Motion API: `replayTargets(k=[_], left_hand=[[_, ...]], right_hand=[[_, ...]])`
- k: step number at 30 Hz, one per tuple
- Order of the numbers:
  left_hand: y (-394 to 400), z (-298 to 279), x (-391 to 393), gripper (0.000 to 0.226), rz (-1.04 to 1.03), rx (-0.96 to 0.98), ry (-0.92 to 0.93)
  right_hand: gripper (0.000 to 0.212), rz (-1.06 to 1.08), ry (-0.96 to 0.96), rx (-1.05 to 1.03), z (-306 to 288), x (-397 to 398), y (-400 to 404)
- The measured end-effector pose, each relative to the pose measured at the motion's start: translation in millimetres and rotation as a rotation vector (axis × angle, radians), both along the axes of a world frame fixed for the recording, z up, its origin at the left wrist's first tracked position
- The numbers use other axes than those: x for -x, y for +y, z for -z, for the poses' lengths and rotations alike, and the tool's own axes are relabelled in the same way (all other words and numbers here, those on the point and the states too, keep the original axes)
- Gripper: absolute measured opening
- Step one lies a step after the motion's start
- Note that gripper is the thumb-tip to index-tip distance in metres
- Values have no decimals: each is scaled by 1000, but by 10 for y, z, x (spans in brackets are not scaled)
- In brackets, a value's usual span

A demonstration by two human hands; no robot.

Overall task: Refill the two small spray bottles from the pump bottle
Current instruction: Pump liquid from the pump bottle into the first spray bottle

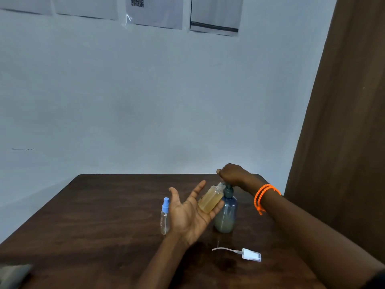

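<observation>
My left hand (pixel 188 213) is palm up with its fingers spread, and a small uncapped spray bottle (pixel 210 199) holding amber liquid lies tilted across the fingertips. Its open neck points up under the spout of the blue-grey pump bottle (pixel 226 215). My right hand (pixel 231 174) is closed over the pump head and presses down on it. A second small clear spray bottle (pixel 165 216) with a blue sprayer cap stands upright just left of my left hand. A white sprayer head (pixel 251 254) with its dip tube lies on the table nearer to me.
All of this sits on a dark brown wooden table (pixel 104 226) against a pale wall. A brown curtain (pixel 343 122) hangs at the right. A grey object (pixel 12 276) shows at the bottom left corner. My right wrist wears orange bands (pixel 263 198).
</observation>
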State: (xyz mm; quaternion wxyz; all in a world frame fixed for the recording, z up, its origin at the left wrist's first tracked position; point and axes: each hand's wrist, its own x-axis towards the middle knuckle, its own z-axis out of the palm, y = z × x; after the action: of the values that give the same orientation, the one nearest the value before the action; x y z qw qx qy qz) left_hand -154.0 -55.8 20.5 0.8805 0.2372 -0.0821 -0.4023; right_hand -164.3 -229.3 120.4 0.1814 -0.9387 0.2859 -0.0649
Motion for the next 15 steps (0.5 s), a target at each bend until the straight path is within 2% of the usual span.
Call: replayTargets(k=[5, 15], left_hand=[[-15, 2, -55, 106, -12, 9, -7], [-4, -2, -48, 105, -17, 5, -19]], right_hand=[[42, 34, -73, -10, 134, -34, 2], [41, 24, -74, -9, 126, -2, -10]])
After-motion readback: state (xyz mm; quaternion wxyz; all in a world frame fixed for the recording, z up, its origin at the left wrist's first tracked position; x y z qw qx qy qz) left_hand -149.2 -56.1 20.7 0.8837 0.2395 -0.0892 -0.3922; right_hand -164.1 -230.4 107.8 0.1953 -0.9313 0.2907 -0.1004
